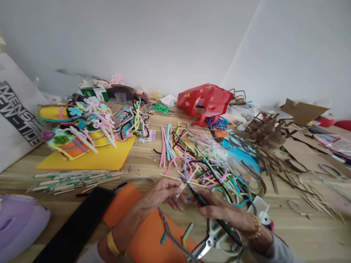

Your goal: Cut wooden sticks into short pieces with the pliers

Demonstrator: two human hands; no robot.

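Observation:
Between the fingertips of my left hand [161, 191] are a few short, thin wooden sticks [182, 186]. My right hand [222, 210] is closed around a black pen-shaped tool [202, 201] with a slim dark tip; its exact kind does not show. That tip meets or nearly touches the sticks. Under both hands lie orange sheets [153, 233], with a grey cable [167, 223] running across them. Scissors with white handles [210, 243] rest below my right hand. Just beyond the hands spreads a tangled pile of coloured pipe cleaners [203, 170].
Wrapped sticks [74, 179] lie left, before a yellow sheet [82, 162] bearing pipe-cleaner flower crafts [79, 135]. A black slab-shaped object [76, 226] sits near my left forearm. Behind stands a red bag [204, 98]. Brown woven baskets [267, 131] and loose strips are at right.

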